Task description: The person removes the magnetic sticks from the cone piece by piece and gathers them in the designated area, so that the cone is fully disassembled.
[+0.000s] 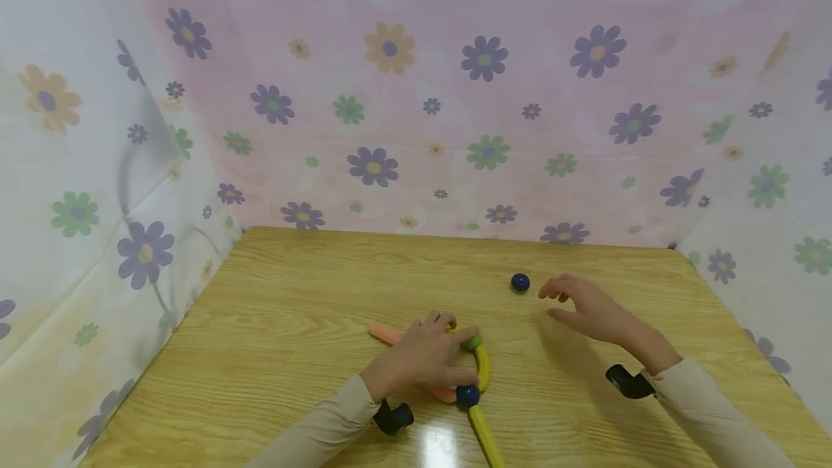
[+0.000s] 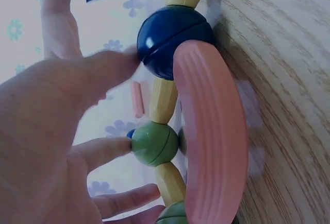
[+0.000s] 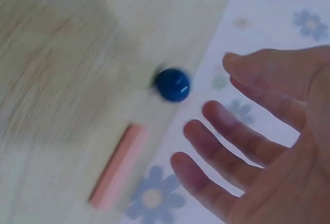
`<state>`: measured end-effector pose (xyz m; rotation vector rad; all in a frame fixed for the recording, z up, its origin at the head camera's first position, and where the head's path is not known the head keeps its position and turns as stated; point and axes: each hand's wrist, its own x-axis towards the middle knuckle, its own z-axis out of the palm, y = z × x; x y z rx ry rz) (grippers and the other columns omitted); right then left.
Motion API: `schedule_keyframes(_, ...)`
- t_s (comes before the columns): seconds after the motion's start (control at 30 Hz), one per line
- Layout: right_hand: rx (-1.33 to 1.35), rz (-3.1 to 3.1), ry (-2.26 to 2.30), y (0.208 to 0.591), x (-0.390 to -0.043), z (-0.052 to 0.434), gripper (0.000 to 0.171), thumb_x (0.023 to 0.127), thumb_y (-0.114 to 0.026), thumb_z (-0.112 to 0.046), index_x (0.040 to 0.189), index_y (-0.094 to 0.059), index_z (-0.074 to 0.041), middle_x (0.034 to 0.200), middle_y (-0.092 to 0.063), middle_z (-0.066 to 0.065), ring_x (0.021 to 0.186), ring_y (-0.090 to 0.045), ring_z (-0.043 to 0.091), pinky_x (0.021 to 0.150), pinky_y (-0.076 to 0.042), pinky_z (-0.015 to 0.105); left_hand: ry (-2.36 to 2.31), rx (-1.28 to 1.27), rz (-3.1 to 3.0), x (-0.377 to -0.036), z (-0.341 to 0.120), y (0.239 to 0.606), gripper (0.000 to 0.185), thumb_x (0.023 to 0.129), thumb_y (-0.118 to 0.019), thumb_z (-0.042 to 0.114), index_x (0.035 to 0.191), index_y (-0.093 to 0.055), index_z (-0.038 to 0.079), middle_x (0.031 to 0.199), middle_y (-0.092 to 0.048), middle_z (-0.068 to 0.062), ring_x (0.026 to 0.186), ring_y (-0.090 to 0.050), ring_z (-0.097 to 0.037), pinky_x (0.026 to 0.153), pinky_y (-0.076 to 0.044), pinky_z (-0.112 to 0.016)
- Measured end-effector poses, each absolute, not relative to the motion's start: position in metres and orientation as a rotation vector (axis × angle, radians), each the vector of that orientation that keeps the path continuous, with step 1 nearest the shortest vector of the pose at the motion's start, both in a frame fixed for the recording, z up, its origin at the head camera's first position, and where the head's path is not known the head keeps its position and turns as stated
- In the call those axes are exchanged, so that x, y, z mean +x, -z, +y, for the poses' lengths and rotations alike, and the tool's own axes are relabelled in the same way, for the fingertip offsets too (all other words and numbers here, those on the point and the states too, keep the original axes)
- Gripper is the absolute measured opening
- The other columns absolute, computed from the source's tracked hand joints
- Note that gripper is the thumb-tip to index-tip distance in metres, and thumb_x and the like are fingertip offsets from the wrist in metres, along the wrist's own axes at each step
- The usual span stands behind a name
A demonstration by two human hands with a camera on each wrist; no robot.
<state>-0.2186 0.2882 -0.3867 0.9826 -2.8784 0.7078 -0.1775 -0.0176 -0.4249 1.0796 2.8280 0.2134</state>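
Tabletop (image 1: 279, 295) shows room between blue ball (image 1: 520, 282) and far edge (image 1: 390, 236); right grip (image 1: 588, 309) parted, empty, left grip (image 1: 425, 354) spread, touching joined pieces (image 1: 482, 367).

Head cam's pretty evenly lit but a bit muted, light seems to come from above, with a blown-out patch of glare toward the table's (image 1: 292, 295) near edge, a soft shadow below the right arm (image 1: 708, 403) and a tiny shiny spot on the lone ball (image 1: 520, 282). Left wrist view is kinda hazy, the cloth (image 2: 31, 51) all pale and washed out while the joined ball (image 2: 167, 41) catches a white highlight. Right wrist one's the roughest tbh: lone ball and pink stick (image 3: 117, 168) smeared, wood grain mushy, broad dim shadow across the table.
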Motion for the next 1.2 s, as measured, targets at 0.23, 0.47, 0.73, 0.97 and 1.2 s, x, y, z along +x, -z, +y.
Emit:
schedule_keyframes(0.23,1.126,-2.889,-0.68,0.375,-0.195,0.267,0.023,0.086,-0.068,-0.008,0.107,-0.062,-0.013,0.102,-0.058,-0.002,0.087,-0.058,0.021,0.072,-0.05,0.036,-0.323,1.003,2.779,-0.177,-0.022,0.421,0.089,0.076,-0.05,0.077,0.148,-0.033,0.028,0.136,-0.04,-0.008,0.116,-0.041,-0.022,0.078,-0.045,-0.039)
schedule_keyframes(0.47,1.232,-2.907,-0.702,0.37,-0.174,0.253,0.022,0.088,-0.067,-0.016,0.11,-0.062,-0.016,0.104,-0.058,-0.004,0.086,-0.057,0.014,0.071,-0.05,0.032,-0.363,0.935,2.807,-0.174,-0.022,0.419,0.091,0.074,-0.057,0.075,0.146,-0.038,0.023,0.126,-0.043,-0.006,0.105,-0.043,-0.019,0.07,-0.046,-0.031)
schedule_keyframes(0.73,1.276,-2.986,-0.818,0.382,-0.157,0.239,0.025,0.088,-0.068,-0.017,0.112,-0.061,-0.013,0.105,-0.058,0.003,0.086,-0.058,0.017,0.07,-0.051,0.034,-0.34,0.849,2.903,-0.17,-0.02,0.425,0.096,0.073,-0.062,0.072,0.144,-0.039,0.012,0.124,-0.046,-0.013,0.106,-0.048,-0.023,0.071,-0.051,-0.037)
schedule_keyframes(0.97,1.249,-3.034,-0.865,0.404,-0.15,0.23,0.031,0.081,-0.075,-0.017,0.108,-0.061,-0.016,0.1,-0.058,-0.003,0.082,-0.056,0.011,0.067,-0.05,0.029,-0.205,0.731,3.032,-0.165,-0.014,0.426,0.099,0.072,-0.057,0.076,0.136,-0.045,0.001,0.137,-0.041,-0.017,0.122,-0.044,-0.028,0.081,-0.05,-0.044)
schedule_keyframes(1.2,1.155,-2.967,-0.77,0.423,-0.148,0.225,0.031,0.075,-0.076,-0.004,0.099,-0.062,-0.018,0.087,-0.054,-0.01,0.074,-0.051,0.005,0.06,-0.045,0.026,-0.308,1.059,2.98,-0.166,-0.016,0.428,0.064,0.085,-0.061,0.057,0.135,-0.05,0.019,0.146,-0.036,-0.009,0.133,-0.035,-0.025,0.1,-0.036,-0.053)
